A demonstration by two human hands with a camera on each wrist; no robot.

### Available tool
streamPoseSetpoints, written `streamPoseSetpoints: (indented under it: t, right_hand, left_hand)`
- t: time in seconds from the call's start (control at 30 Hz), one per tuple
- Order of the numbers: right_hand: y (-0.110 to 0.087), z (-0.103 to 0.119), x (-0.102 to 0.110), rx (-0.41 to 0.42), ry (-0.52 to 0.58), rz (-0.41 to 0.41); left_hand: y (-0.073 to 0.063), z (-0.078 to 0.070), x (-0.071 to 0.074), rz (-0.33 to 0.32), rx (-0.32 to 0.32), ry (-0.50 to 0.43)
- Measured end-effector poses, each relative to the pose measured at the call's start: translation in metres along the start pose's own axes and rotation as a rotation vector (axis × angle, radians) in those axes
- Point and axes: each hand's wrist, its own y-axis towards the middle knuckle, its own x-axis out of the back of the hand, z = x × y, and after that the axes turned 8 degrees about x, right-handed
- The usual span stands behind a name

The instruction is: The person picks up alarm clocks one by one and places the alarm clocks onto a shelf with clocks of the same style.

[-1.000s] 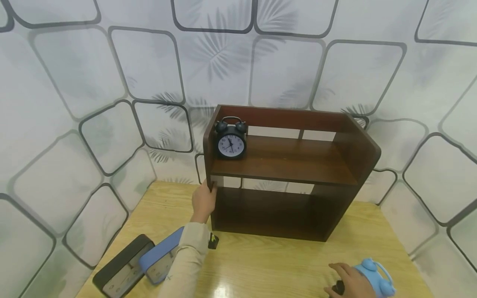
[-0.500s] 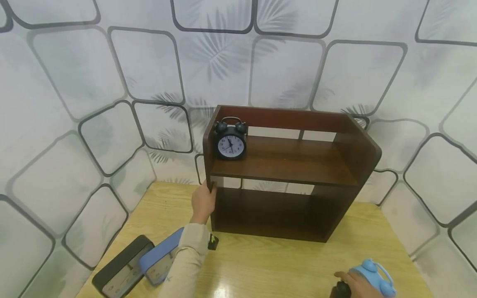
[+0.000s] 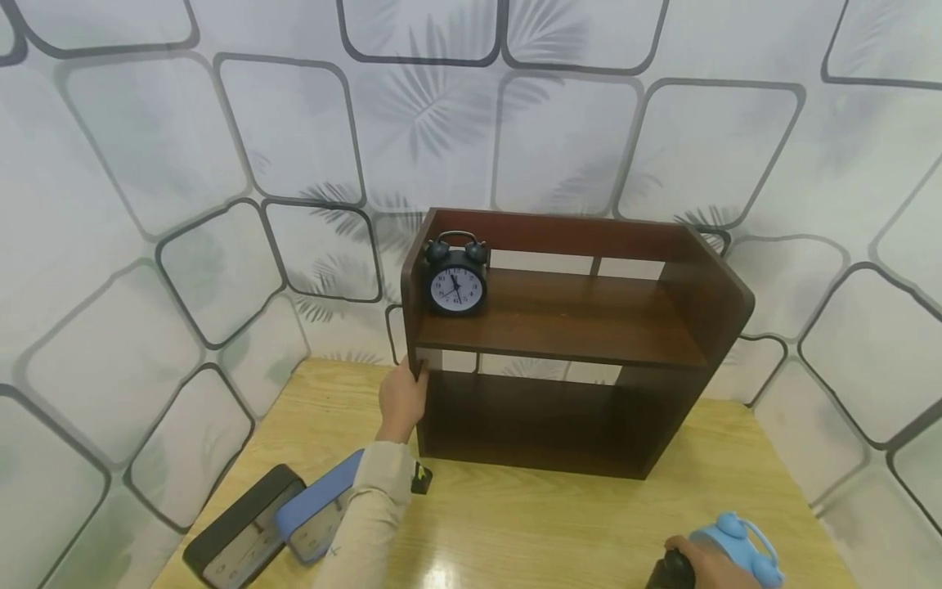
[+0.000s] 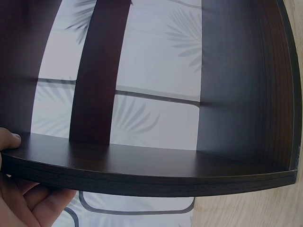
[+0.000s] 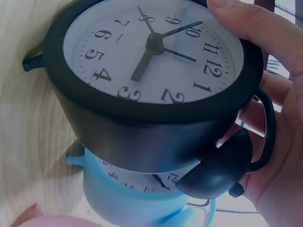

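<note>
My left hand grips the left side panel of a dark brown two-tier wooden shelf. In the left wrist view the thumb lies on the panel's inner face and the fingers on its outer face. My right hand holds a black twin-bell alarm clock, thumb at the rim of its face and fingers behind it. Close by stands a light blue twin-bell alarm clock, partly covered by the hand. Another black twin-bell alarm clock stands upright at the left end of the upper shelf.
Left of the left forearm, a black box-shaped piece with a pale front and a blue one lie on the wooden table. A small black item shows beside the sleeve. A pink rounded object edges into the right wrist view.
My right hand has closed round the black alarm clock near the blue one and moved slightly down and right. My left hand and the shelf have kept their places.
</note>
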Motion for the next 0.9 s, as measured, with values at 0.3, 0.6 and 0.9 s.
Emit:
streamPoseSetpoints:
  t: [0.3,0.6,0.9]
  right_hand:
    - [0.020,0.020,0.000,-0.440,0.056,0.041]
    - [0.018,0.022,-0.003,-0.426,0.071,-0.129]
    - [-0.004,0.028,-0.034,-0.617,0.290,-0.480]
  left_hand:
    - [0.000,-0.002,-0.004,-0.003,-0.014,-0.012]
    - [0.002,-0.004,-0.004,0.005,0.004,-0.016]
    - [0.005,0.002,0.002,0.008,0.021,-0.002]
